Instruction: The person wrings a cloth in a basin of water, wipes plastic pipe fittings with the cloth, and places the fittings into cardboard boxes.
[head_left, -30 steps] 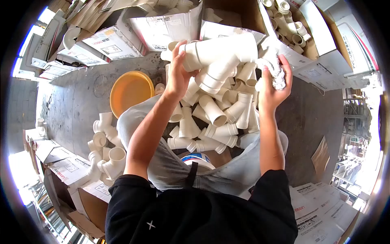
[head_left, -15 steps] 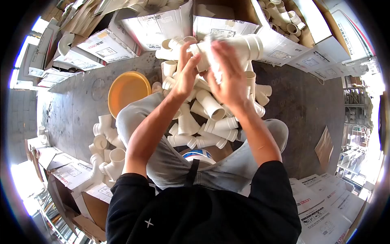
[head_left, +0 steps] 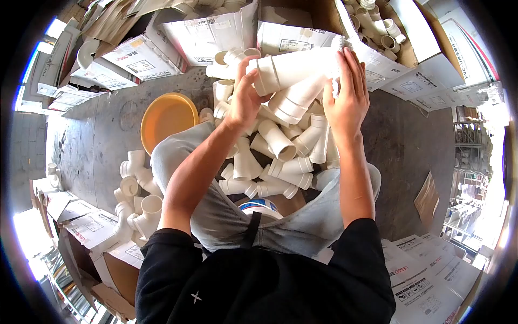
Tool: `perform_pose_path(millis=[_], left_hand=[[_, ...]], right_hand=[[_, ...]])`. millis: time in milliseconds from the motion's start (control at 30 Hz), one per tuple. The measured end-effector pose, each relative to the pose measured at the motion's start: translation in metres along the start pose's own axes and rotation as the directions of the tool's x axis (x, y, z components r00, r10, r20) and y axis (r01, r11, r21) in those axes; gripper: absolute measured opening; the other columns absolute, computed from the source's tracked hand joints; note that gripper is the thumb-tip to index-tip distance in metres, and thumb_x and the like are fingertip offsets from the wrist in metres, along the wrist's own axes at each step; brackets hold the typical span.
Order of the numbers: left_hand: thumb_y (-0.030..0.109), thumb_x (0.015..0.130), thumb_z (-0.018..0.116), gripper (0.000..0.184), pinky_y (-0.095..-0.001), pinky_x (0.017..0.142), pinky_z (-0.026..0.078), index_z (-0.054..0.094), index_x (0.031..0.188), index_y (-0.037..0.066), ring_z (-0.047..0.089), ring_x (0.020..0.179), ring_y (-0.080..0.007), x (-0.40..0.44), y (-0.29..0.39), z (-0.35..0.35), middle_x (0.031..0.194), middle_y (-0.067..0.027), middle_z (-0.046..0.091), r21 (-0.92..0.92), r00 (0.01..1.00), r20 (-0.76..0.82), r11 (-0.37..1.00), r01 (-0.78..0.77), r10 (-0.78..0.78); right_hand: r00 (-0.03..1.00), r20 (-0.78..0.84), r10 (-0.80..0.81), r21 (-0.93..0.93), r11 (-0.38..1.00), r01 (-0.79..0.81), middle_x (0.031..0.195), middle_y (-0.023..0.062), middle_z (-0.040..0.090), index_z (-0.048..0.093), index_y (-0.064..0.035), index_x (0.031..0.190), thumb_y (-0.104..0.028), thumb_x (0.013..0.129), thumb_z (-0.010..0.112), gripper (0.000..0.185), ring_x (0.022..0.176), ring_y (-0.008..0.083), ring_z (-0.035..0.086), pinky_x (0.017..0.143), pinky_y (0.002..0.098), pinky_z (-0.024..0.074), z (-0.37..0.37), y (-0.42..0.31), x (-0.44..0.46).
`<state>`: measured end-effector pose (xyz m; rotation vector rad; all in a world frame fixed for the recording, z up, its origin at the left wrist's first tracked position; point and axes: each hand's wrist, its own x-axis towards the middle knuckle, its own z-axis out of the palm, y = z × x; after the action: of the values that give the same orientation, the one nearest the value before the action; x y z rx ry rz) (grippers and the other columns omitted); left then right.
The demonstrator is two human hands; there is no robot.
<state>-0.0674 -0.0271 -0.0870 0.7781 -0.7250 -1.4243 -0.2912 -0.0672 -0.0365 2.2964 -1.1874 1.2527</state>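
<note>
Yeah, so a pile of white fittings (head_left: 276,141) sat in front of you, orange basin (head_left: 169,123) on its left. You had one big branched fitting (head_left: 297,68) up over the pile: left hand (head_left: 245,102) clamped round its left end, right hand (head_left: 348,103) pinching a white cloth (head_left: 339,44) against the other end.

Wye fitting (head_left: 294,70) was between left hand (head_left: 245,97) and right hand (head_left: 347,97)
Around the fitting heap (head_left: 278,141), a basin (head_left: 168,127) stood at nine o'clock, loose fittings (head_left: 151,216) at eight, a cardboard sheet (head_left: 426,200) at four, open cartons (head_left: 210,40) between eleven and two.
</note>
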Motion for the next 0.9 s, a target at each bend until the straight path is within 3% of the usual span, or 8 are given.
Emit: perform_pose_path(millis=[133, 233, 333, 467, 600, 700, 833, 900], left_hand=[[0.050, 0.096, 0.056, 0.057, -0.0377, 0.088, 0.050, 0.043, 0.144, 0.021, 0.058, 0.121, -0.0240, 0.001, 0.000, 0.008, 0.138, -0.0061, 0.055, -0.112, 0.996, -0.084, 0.994, -0.017, 0.008], [0.040, 0.101, 0.048, 0.044, -0.0506, 0.095, 0.049, 0.044, 0.141, 0.022, 0.052, 0.128, -0.0287, 0.005, 0.007, 0.004, 0.140, -0.0068, 0.051, -0.209, 0.996, -0.087, 0.978, -0.008, -0.011], [0.043, 0.100, 0.049, 0.040, -0.0451, 0.094, 0.047, 0.048, 0.136, 0.025, 0.055, 0.124, -0.0243, 0.009, 0.011, -0.003, 0.136, -0.0032, 0.054, -0.257, 0.997, -0.081, 0.966, -0.030, 0.009], [0.043, 0.101, 0.049, 0.039, -0.0409, 0.092, 0.048, 0.047, 0.135, 0.024, 0.056, 0.121, -0.0211, 0.013, 0.015, -0.007, 0.130, -0.0018, 0.056, -0.284, 0.993, -0.104, 0.956, -0.074, 0.046], [0.040, 0.101, 0.047, 0.041, -0.0436, 0.096, 0.050, 0.045, 0.136, 0.020, 0.056, 0.121, -0.0233, 0.011, 0.011, -0.002, 0.129, -0.0055, 0.056, -0.199, 0.986, -0.088, 0.967, -0.157, 0.142], [0.038, 0.102, 0.046, 0.043, -0.0446, 0.105, 0.049, 0.049, 0.138, 0.015, 0.057, 0.126, -0.0266, 0.008, 0.009, -0.001, 0.135, -0.0071, 0.057, -0.151, 0.983, -0.102, 0.975, -0.164, 0.149], [0.038, 0.100, 0.045, 0.044, -0.0439, 0.089, 0.053, 0.043, 0.140, 0.020, 0.057, 0.122, -0.0265, 0.001, 0.014, 0.003, 0.133, -0.0074, 0.053, -0.128, 0.995, -0.096, 0.991, -0.035, 0.022], [0.042, 0.100, 0.045, 0.046, -0.0429, 0.087, 0.053, 0.043, 0.141, 0.023, 0.057, 0.122, -0.0252, 0.000, 0.012, 0.005, 0.135, -0.0069, 0.053, -0.134, 0.994, -0.109, 0.991, -0.002, -0.013]], right_hand=[[0.999, -0.036, -0.016, 0.013, 1.000, 0.017, 0.148, 0.0189, 0.057, 0.059, -0.0029, 0.141, 0.000, 0.082, 0.068, 0.060, 0.137, 0.0376, 0.055, 0.118, 0.0515, 0.0426, -0.001, -0.005, -0.002], [0.996, -0.034, -0.080, 0.060, 0.995, 0.082, 0.147, 0.0216, 0.058, 0.059, -0.0004, 0.140, 0.001, 0.085, 0.059, 0.054, 0.137, 0.0403, 0.056, 0.115, 0.0499, 0.0456, 0.003, -0.009, -0.008], [0.992, 0.121, 0.040, 0.310, 0.948, -0.076, 0.146, 0.0222, 0.058, 0.062, -0.0010, 0.136, -0.002, 0.081, 0.065, 0.055, 0.135, 0.0402, 0.057, 0.115, 0.0481, 0.0463, 0.007, -0.029, -0.017], [0.986, 0.114, -0.125, 0.372, 0.925, 0.075, 0.140, 0.0201, 0.063, 0.065, -0.0017, 0.134, -0.001, 0.080, 0.066, 0.054, 0.133, 0.0386, 0.059, 0.114, 0.0480, 0.0478, 0.004, -0.030, -0.017], [0.921, 0.206, -0.329, 0.475, 0.857, 0.199, 0.125, 0.0122, 0.072, 0.074, -0.0030, 0.108, -0.002, 0.074, 0.072, 0.034, 0.125, 0.0310, 0.064, 0.114, 0.0445, 0.0491, 0.008, -0.058, -0.019], [0.895, 0.259, -0.363, 0.463, 0.860, 0.215, 0.122, 0.0109, 0.072, 0.075, -0.0033, 0.106, -0.003, 0.075, 0.073, 0.031, 0.123, 0.0291, 0.065, 0.114, 0.0446, 0.0495, 0.002, -0.065, -0.018], [0.961, 0.148, -0.234, 0.222, 0.955, 0.199, 0.137, 0.0120, 0.067, 0.072, -0.0041, 0.124, -0.004, 0.080, 0.073, 0.044, 0.134, 0.0280, 0.060, 0.118, 0.0477, 0.0443, -0.001, -0.035, -0.011], [0.987, 0.053, -0.154, 0.059, 0.987, 0.151, 0.143, 0.0151, 0.063, 0.068, -0.0024, 0.134, 0.003, 0.085, 0.066, 0.050, 0.137, 0.0338, 0.057, 0.117, 0.0511, 0.0434, -0.001, -0.015, -0.007]])
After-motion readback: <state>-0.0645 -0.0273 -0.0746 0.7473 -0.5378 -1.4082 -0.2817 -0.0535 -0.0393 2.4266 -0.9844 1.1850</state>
